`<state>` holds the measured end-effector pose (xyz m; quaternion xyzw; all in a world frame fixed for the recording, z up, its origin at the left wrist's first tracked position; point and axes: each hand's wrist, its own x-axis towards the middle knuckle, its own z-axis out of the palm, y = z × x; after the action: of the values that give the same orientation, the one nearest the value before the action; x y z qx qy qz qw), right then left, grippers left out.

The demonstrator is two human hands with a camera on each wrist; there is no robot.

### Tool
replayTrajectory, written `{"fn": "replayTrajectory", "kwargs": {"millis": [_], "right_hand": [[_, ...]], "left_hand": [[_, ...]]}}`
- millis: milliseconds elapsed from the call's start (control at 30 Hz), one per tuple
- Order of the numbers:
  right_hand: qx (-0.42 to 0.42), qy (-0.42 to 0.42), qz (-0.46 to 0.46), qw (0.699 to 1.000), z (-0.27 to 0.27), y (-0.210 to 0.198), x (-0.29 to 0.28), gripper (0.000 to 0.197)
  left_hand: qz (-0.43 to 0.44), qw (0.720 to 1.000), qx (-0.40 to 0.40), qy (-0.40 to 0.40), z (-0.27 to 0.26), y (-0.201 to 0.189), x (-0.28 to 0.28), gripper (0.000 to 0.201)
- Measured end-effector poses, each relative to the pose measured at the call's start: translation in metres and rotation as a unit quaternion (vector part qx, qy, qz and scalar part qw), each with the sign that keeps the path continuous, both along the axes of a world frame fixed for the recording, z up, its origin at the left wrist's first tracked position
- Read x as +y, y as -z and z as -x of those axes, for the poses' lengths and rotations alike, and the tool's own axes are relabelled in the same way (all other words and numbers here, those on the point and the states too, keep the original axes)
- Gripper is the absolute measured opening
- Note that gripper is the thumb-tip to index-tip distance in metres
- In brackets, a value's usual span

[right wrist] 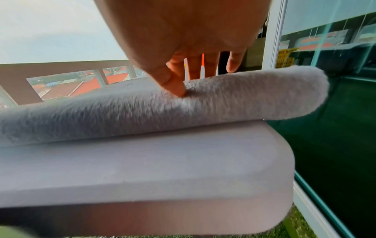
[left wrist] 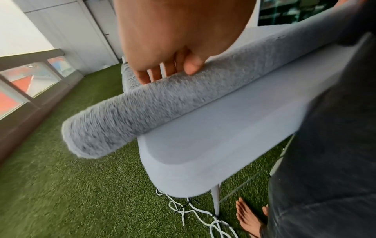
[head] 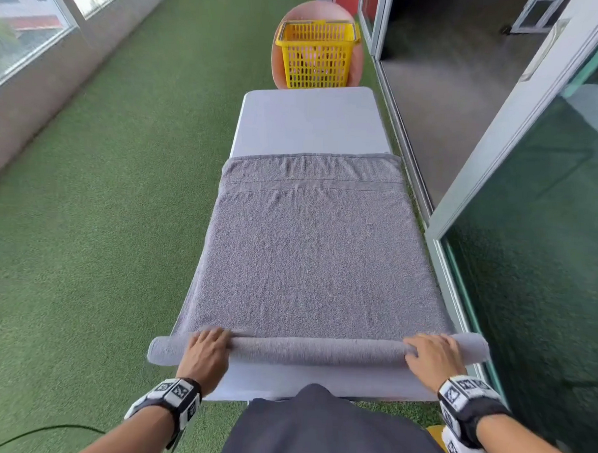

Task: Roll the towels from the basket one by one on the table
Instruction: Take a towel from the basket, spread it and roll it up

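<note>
Your dark-clothed lap (head: 319, 429) is filling the near edge of the head view, pressing up against the near end of the long white table (head: 309, 120), which is running away from you over green artificial turf (head: 103, 200). You are working on a grey towel (head: 310, 254) that is lying flat across most of the tabletop, its far hem stopping short of the table's far end and its near end already wound into a tight roll (head: 319, 352) lying crosswise, with both tips sticking out past the table's left and right edges. Your left hand (head: 204, 354) is curling over the roll near its left end, fingers (left wrist: 154, 74) draped over the far side and thumb pressing the near side. Your right hand (head: 434, 357) is gripping the roll near its right end the same way, thumb (right wrist: 175, 87) digging into the pile. At the far end, beyond the table, a yellow basket (head: 317, 54) is standing upright; you cannot tell what it is holding. White cables (left wrist: 193, 212) are lying tangled on the turf beside your bare foot (left wrist: 249, 217).
</note>
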<state>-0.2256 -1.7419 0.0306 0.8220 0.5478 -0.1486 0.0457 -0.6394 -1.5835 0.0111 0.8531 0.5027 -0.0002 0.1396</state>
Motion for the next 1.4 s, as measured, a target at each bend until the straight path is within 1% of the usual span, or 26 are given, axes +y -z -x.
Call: {"fn": "replayTrajectory", "kwargs": {"millis": [33, 67, 167, 233, 267, 333, 400, 467, 500, 533, 600, 633, 700, 800, 833, 867, 933, 1000, 1033, 1100, 1167, 1200, 1267, 1300, 1333, 1400], "right_hand": [[0.006, 0.008, -0.020, 1.000, -0.002, 0.000, 0.004, 0.038], [0.016, 0.007, -0.023, 1.000, -0.003, 0.001, 0.006, 0.044], [0.050, -0.019, 0.036, 0.998, 0.003, 0.006, -0.006, 0.060], [0.034, -0.037, 0.036, 0.998, 0.006, 0.015, -0.024, 0.069], [0.031, -0.038, 0.032, 0.998, 0.007, 0.020, -0.033, 0.071], [0.027, -0.029, 0.026, 0.999, 0.007, 0.029, -0.046, 0.068], [0.016, -0.023, 0.024, 0.999, 0.009, 0.030, -0.047, 0.055], [-0.003, -0.025, 0.034, 0.999, 0.010, 0.018, -0.035, 0.040], [-0.013, -0.032, 0.024, 0.999, 0.007, 0.014, -0.027, 0.036], [-0.010, -0.035, 0.013, 0.999, 0.004, 0.011, -0.020, 0.035], [0.002, -0.016, -0.011, 1.000, -0.002, 0.012, -0.010, 0.042], [-0.006, -0.008, -0.024, 1.000, -0.005, 0.015, -0.008, 0.047], [-0.033, -0.036, -0.035, 0.998, -0.006, 0.023, -0.014, 0.054], [-0.021, -0.076, 0.010, 0.997, 0.002, 0.033, -0.029, 0.078], [-0.007, -0.065, 0.036, 0.997, 0.004, 0.034, -0.032, 0.080], [0.007, -0.052, 0.059, 0.997, 0.006, 0.030, -0.031, 0.075], [0.018, -0.036, 0.062, 0.997, 0.004, 0.018, -0.021, 0.058], [0.009, -0.020, 0.063, 0.998, -0.001, 0.008, -0.001, 0.039], [0.001, -0.029, 0.056, 0.998, -0.006, 0.004, 0.010, 0.033], [0.027, -0.014, 0.042, 0.999, -0.012, 0.000, 0.026, 0.043], [0.035, -0.006, 0.017, 0.999, -0.013, 0.000, 0.030, 0.052], [0.040, -0.009, 0.022, 0.999, -0.012, -0.001, 0.028, 0.057], [0.036, -0.028, 0.057, 0.997, -0.007, 0.006, 0.016, 0.068], [0.027, -0.032, 0.063, 0.997, -0.004, 0.010, 0.007, 0.072], [0.027, -0.032, 0.060, 0.997, -0.002, 0.014, -0.001, 0.070], [0.036, -0.028, 0.049, 0.998, 0.002, 0.016, -0.014, 0.057]], "left_hand": [[0.001, 1.000, 0.005, -0.008, -0.003, -0.002, 0.004, 0.054], [0.012, 1.000, 0.014, -0.016, -0.006, -0.003, 0.006, 0.060], [0.051, 0.998, 0.021, -0.015, -0.007, 0.004, -0.006, 0.058], [0.061, 0.997, 0.050, -0.003, -0.005, 0.009, -0.016, 0.064], [0.065, 0.996, 0.058, -0.002, -0.004, 0.011, -0.021, 0.063], [0.060, 0.996, 0.064, 0.001, -0.001, 0.009, -0.028, 0.052], [0.053, 0.996, 0.067, 0.020, -0.002, 0.008, -0.031, 0.036], [0.024, 0.998, 0.052, 0.023, -0.003, 0.007, -0.030, 0.012], [0.009, 0.999, 0.035, 0.022, -0.004, 0.008, -0.027, 0.018], [0.007, 0.999, 0.023, 0.021, -0.006, 0.008, -0.024, 0.030], [0.002, 1.000, 0.026, 0.001, -0.009, 0.008, -0.017, 0.053], [0.004, 0.999, 0.033, -0.015, -0.011, 0.008, -0.016, 0.058], [0.033, 0.998, 0.042, -0.028, -0.014, 0.010, -0.021, 0.056], [0.063, 0.994, 0.084, 0.000, -0.011, 0.022, -0.032, 0.076], [0.059, 0.994, 0.095, 0.002, -0.011, 0.022, -0.034, 0.075], [0.050, 0.994, 0.092, 0.000, -0.012, 0.021, -0.035, 0.068], [0.057, 0.996, 0.074, 0.013, -0.016, 0.015, -0.028, 0.045], [0.012, 0.998, 0.059, 0.020, -0.021, 0.005, -0.014, 0.021], [0.015, 0.998, 0.061, 0.014, -0.024, 0.002, -0.006, 0.029], [0.032, 0.997, 0.066, -0.010, -0.030, -0.002, 0.007, 0.058], [0.051, 0.997, 0.051, -0.034, -0.034, -0.001, 0.011, 0.065], [0.062, 0.996, 0.051, -0.026, -0.035, 0.002, 0.010, 0.068], [0.069, 0.994, 0.086, 0.005, -0.032, 0.008, 0.003, 0.075], [0.065, 0.993, 0.099, 0.014, -0.029, 0.009, -0.001, 0.077], [0.065, 0.993, 0.098, 0.017, -0.028, 0.011, -0.006, 0.071], [0.048, 0.995, 0.082, 0.016, -0.025, 0.011, -0.015, 0.050]]}}
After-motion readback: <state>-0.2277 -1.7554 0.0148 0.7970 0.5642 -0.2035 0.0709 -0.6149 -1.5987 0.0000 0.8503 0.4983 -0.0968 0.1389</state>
